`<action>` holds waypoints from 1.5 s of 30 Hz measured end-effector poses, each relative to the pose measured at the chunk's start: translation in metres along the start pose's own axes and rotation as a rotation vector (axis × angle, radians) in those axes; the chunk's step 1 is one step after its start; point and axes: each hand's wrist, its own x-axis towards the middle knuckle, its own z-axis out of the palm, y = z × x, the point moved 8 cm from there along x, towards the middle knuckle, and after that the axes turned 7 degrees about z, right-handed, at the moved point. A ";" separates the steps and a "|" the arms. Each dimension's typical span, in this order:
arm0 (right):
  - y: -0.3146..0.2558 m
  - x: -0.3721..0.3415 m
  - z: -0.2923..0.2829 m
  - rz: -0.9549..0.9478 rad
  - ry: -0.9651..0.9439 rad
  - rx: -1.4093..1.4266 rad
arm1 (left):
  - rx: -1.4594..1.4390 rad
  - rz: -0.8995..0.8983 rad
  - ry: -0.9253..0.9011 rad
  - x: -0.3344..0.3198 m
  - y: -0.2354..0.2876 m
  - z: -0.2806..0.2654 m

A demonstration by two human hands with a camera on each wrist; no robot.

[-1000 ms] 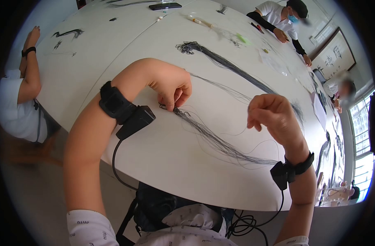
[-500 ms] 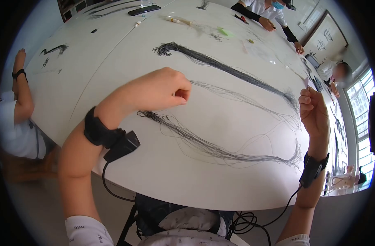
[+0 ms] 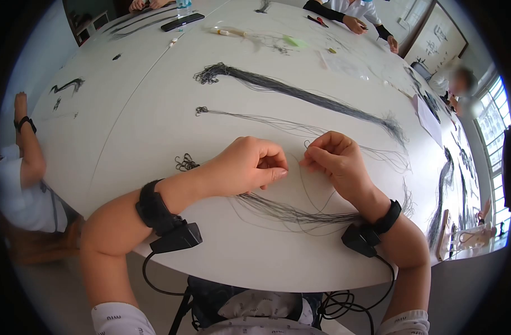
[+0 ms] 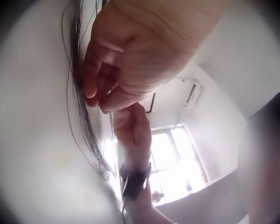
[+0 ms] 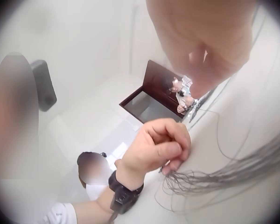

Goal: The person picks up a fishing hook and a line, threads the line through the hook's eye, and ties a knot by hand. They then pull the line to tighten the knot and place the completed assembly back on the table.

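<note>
My right hand (image 3: 339,164) pinches a small dark fish hook (image 3: 307,144), its thin line curving down to the table. Close beside it my left hand (image 3: 247,164) has curled fingers, thumb against forefinger; I cannot tell whether a strand is between them. Below my hands lies a bundle of thin dark fishing lines (image 3: 289,211), with its clump of hooks (image 3: 186,162) showing past my left wrist. In the right wrist view, the left hand (image 5: 156,147) overlaps the hook end of the line bundle (image 5: 214,179).
Farther back lie a thick bundle of hooked lines (image 3: 300,92) and a thinner one (image 3: 250,118). A phone (image 3: 183,22), a green slip (image 3: 294,41), red-handled pliers (image 3: 318,22) and a paper sheet (image 3: 427,118) are on the white table (image 3: 255,262). Other people sit around it.
My left hand left the hook clump and moved right. My right hand went out to the right, then came back in with a hook at its fingertips. Both hands now meet above the bundle.
</note>
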 end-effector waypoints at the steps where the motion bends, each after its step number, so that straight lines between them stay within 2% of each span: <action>1: 0.001 0.000 0.000 -0.011 0.015 -0.034 | -0.024 0.074 0.070 0.001 0.002 -0.004; 2: 0.000 0.000 0.002 -0.027 -0.005 -0.031 | -0.023 0.073 0.067 0.002 -0.001 -0.002; 4: 0.000 -0.001 0.002 -0.039 -0.015 -0.045 | -0.084 0.180 0.171 0.003 0.004 -0.007; 6: 0.000 -0.005 0.001 -0.047 -0.015 -0.059 | -0.079 0.154 0.194 0.003 0.008 -0.005; 8: 0.001 -0.008 0.011 -0.030 -0.098 -0.085 | -0.072 0.135 0.222 0.004 0.010 -0.005; 10: -0.001 -0.013 0.021 0.003 -0.080 -0.109 | -0.094 0.148 0.281 0.003 0.007 -0.008; 11: 0.001 -0.016 0.025 0.036 -0.066 -0.134 | -0.090 0.147 0.268 0.002 0.005 -0.008; 16: 0.004 -0.018 0.031 -0.034 -0.112 -0.129 | -0.217 0.187 0.179 0.001 0.002 -0.004; 20: 0.003 -0.017 0.029 -0.085 -0.091 -0.181 | -0.281 0.151 0.163 0.002 -0.002 -0.003; 25: 0.003 -0.017 0.030 -0.113 -0.094 -0.218 | -0.229 0.075 0.128 0.002 -0.003 0.000; 35: 0.001 -0.015 0.024 -0.093 -0.046 -0.115 | -0.185 0.093 0.169 0.000 -0.002 -0.002; 37: 0.001 -0.016 0.022 -0.087 -0.034 -0.107 | -0.108 0.183 0.236 -0.002 0.003 -0.007; 40: 0.002 -0.017 0.019 -0.041 -0.056 -0.101 | -0.098 0.188 0.298 -0.004 0.007 -0.010; 42: 0.002 -0.018 0.027 0.004 -0.184 -0.174 | -0.073 0.208 0.308 -0.004 0.008 -0.011; 44: -0.001 -0.020 0.033 0.004 -0.197 -0.178 | -0.049 0.229 0.318 -0.004 0.008 -0.011; 45: -0.001 -0.021 0.036 0.005 -0.209 -0.181 | 0.012 0.308 0.340 -0.005 0.013 -0.011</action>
